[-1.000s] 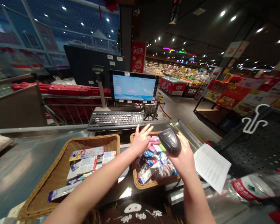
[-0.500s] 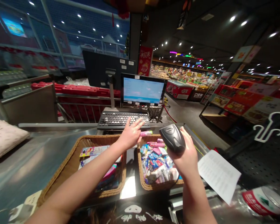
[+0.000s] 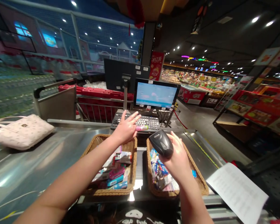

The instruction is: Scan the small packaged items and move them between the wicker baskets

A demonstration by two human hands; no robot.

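Observation:
A black handheld barcode scanner (image 3: 162, 143) is gripped in my right hand (image 3: 176, 155), above the right wicker basket (image 3: 204, 188). That basket holds a heap of small packaged goods (image 3: 162, 169), partly covered by my hand. Over the front edge of the keyboard (image 3: 151, 122) is my left hand (image 3: 126, 127), its fingers stretched forward. Pinched low at its thumb side is a small pink-and-green tube (image 3: 142, 128); the exact kind is unclear. Below my left forearm stands the left wicker basket (image 3: 134, 174), with several small packets (image 3: 116, 172) inside.
A lit monitor (image 3: 156, 95) stands behind the keyboard, beside a second screen (image 3: 121, 74) seen from its back. A pale handbag (image 3: 23, 130) lies on the metal counter (image 3: 67, 146) at left. A printed paper sheet (image 3: 238, 189) lies at right.
The view has swung left, bringing more of the handbag in. My left hand, with the tube, has drawn back from the keys. The scanner now sits further left over the right basket.

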